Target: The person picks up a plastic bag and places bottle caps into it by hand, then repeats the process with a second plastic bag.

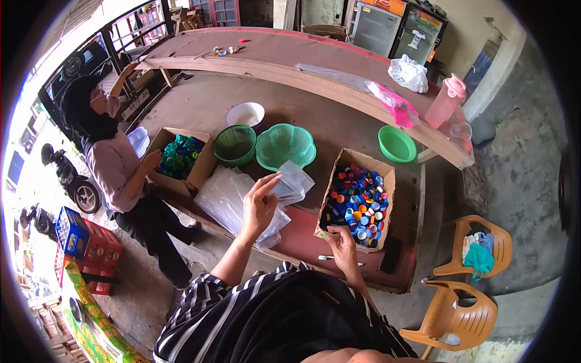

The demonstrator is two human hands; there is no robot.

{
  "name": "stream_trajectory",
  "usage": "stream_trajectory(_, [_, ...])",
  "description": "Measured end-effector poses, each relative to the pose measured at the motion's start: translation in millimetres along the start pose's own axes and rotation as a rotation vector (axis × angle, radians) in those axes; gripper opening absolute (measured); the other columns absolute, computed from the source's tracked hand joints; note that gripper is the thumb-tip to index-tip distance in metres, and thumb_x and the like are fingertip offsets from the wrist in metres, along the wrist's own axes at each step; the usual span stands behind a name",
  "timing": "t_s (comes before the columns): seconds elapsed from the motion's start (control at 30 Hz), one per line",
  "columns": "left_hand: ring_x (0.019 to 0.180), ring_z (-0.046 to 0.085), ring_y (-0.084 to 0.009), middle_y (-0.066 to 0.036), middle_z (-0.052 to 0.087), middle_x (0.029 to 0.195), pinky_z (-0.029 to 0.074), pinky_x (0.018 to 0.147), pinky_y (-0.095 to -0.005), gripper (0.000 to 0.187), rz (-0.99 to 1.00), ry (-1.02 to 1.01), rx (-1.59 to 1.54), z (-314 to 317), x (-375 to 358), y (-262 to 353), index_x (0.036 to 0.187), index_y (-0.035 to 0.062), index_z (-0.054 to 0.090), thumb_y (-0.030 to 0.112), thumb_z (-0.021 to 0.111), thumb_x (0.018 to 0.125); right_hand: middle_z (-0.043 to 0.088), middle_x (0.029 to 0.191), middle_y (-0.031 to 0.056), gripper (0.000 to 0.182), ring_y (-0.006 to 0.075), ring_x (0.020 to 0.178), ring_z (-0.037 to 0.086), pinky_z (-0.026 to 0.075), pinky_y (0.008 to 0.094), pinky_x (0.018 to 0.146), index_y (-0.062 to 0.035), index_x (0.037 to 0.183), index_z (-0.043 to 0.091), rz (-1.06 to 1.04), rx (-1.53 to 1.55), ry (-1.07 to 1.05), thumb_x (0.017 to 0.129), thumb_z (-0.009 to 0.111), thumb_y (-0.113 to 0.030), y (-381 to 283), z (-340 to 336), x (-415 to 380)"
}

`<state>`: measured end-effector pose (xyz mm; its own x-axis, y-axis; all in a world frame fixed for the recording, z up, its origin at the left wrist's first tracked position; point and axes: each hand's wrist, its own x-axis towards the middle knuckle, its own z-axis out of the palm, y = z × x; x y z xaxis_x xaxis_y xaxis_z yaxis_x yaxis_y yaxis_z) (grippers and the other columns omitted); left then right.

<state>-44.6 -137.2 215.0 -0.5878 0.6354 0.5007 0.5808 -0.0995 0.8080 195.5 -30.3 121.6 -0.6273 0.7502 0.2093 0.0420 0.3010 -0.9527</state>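
My left hand (260, 204) is raised over the table, its fingers stretched out beside a clear plastic bag (293, 183). More clear plastic bags (221, 196) lie in a loose pile to its left. My right hand (344, 247) is closed, fingers curled together right at the near rim of a cardboard box (391, 204). What those fingers hold, if anything, I cannot tell. Many bottle caps (358, 206) in blue, white, orange, red and yellow fill this box. A toothbrush (325, 258) lies on the table by my right wrist, with a dark flat object (391, 254) farther right.
A person (118, 154) stands at the left, one hand at a second box (203, 172) of green and blue caps. Behind are green baskets (285, 147), a white basin (245, 114) and a green bowl (397, 144). A raised ledge bears a pink bottle (446, 101). Orange chairs (463, 311) stand right.
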Motion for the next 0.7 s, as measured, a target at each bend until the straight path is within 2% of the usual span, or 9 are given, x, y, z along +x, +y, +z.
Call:
stream_trajectory(0.17, [0.071, 0.062, -0.014, -0.009, 0.064, 0.127, 0.048, 0.062, -0.0254, 0.044, -0.062, -0.045, 0.042, 12.7, -14.9, -1.7, 0.12, 0.0029, 0.065, -0.009, 0.054, 0.079, 0.059, 0.101, 0.0051, 0.021, 0.0097, 0.08, 0.061, 0.05, 0.0253, 0.069, -0.0007, 0.111, 0.061, 0.002, -0.058, -0.14, 0.091, 0.065, -0.001, 0.9, -25.2, 20.3])
stream_trajectory(0.2, [0.073, 0.063, -0.0147, -0.009, 0.064, 0.127, 0.048, 0.062, -0.0255, 0.043, -0.066, -0.039, 0.042, 15.0, -17.5, -3.2, 0.12, 0.0025, 0.065, -0.009, 0.055, 0.079, 0.06, 0.107, 0.007, 0.025, 0.0113, 0.085, 0.063, 0.052, 0.0258, 0.075, -0.0004, 0.115, 0.061, 0.004, -0.011, -0.242, 0.09, 0.065, -0.001, -6.0, -32.4, 24.6])
stream_trajectory(0.3, [0.074, 0.064, -0.0149, -0.009, 0.064, 0.127, 0.049, 0.062, -0.026, 0.041, -0.105, -0.027, 0.005, 16.9, -21.0, -6.7, 0.119, 0.0023, 0.065, -0.008, 0.056, 0.08, 0.061, 0.115, 0.0105, 0.031, 0.015, 0.093, 0.065, 0.054, 0.0288, 0.082, -0.0008, 0.121, 0.06, 0.215, 0.18, -0.699, 0.09, 0.066, -0.001, -21.0, -55.8, 26.4])
stream_trajectory(0.33, [0.077, 0.064, -0.0151, -0.009, 0.064, 0.128, 0.049, 0.063, -0.0262, 0.04, -0.111, -0.029, 0.033, 16.2, -21.5, -7.7, 0.119, 0.0021, 0.065, -0.008, 0.057, 0.081, 0.061, 0.12, 0.0117, 0.036, 0.0179, 0.102, 0.064, 0.053, 0.0313, 0.089, -0.0015, 0.125, 0.059, 0.14, 0.156, -0.837, 0.089, 0.065, -0.002, -35.7, -64.2, 24.9])
stream_trajectory(0.43, [0.079, 0.065, -0.0152, -0.009, 0.064, 0.128, 0.049, 0.063, -0.0262, 0.04, -0.106, -0.002, 0.039, 16.6, -23.4, -10.2, 0.119, 0.0023, 0.065, -0.008, 0.058, 0.081, 0.062, 0.119, 0.0104, 0.037, 0.0193, 0.108, 0.062, 0.051, 0.0328, 0.093, -0.0019, 0.125, 0.06, -0.086, 0.061, -1.11, 0.088, 0.064, -0.003, -83.1, -74.9, 27.5])
stream_trajectory(0.47, [0.079, 0.064, -0.0151, -0.009, 0.064, 0.127, 0.048, 0.063, -0.0261, 0.04, -0.102, 0.001, 0.053, 17.0, -23.5, -10.5, 0.119, 0.0026, 0.066, -0.007, 0.058, 0.082, 0.062, 0.12, 0.0106, 0.035, 0.0225, 0.112, 0.06, 0.049, 0.0338, 0.095, -0.0014, 0.121, 0.061, 0.024, 0.115, -1.117, 0.086, 0.064, -0.002, -88.1, -78.8, 23.3])
stream_trajectory(0.57, [0.079, 0.064, -0.0146, -0.009, 0.065, 0.127, 0.048, 0.063, -0.0257, 0.04, -0.128, 0.009, 0.043, 20.3, -24.8, -9.6, 0.119, 0.0028, 0.066, -0.007, 0.058, 0.082, 0.061, 0.12, 0.0116, 0.03, 0.0269, 0.111, 0.06, 0.048, 0.0363, 0.093, -0.001, 0.114, 0.062, -0.191, 0.079, -1.08, 0.085, 0.067, -0.007, -89.5, -86.2, 25.2])
stream_trajectory(0.7, [0.077, 0.064, -0.0141, -0.009, 0.065, 0.127, 0.048, 0.062, -0.0253, 0.039, -0.161, 0.002, 0.039, 26.7, -26.5, -5.6, 0.119, 0.0026, 0.066, -0.007, 0.059, 0.082, 0.06, 0.113, 0.0117, 0.028, 0.0283, 0.104, 0.059, 0.045, 0.0389, 0.089, -0.0021, 0.102, 0.061, -0.258, 0.245, -1.117, 0.085, 0.073, -0.021, -97.3, -99.9, 29.8])
